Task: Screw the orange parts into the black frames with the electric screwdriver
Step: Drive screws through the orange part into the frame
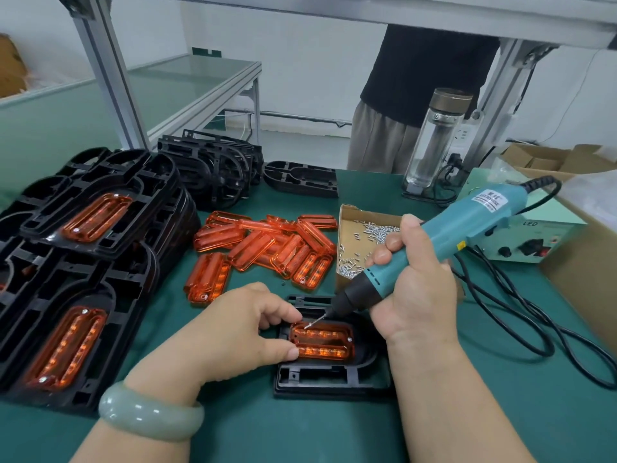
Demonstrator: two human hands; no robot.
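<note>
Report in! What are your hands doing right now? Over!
Left hand pinches orange part, seated in black frame. Right hand grips electric screwdriver, screw on bit at part's left end. Right-end screw already in. Nothing blocking.

The left hand (pixel 240 325) wears one ornament, a thick, smooth bangle (pixel 150 416) on the wrist. It is pale milky green like jade, rounded in section and glossy, with soft highlights along its upper curve, and it sits snug against the wrist. The right hand (pixel 417 295) and both forearms are bare down to the lower edge of the view. The nails (pixel 293 353) that show are short and plain.
</note>
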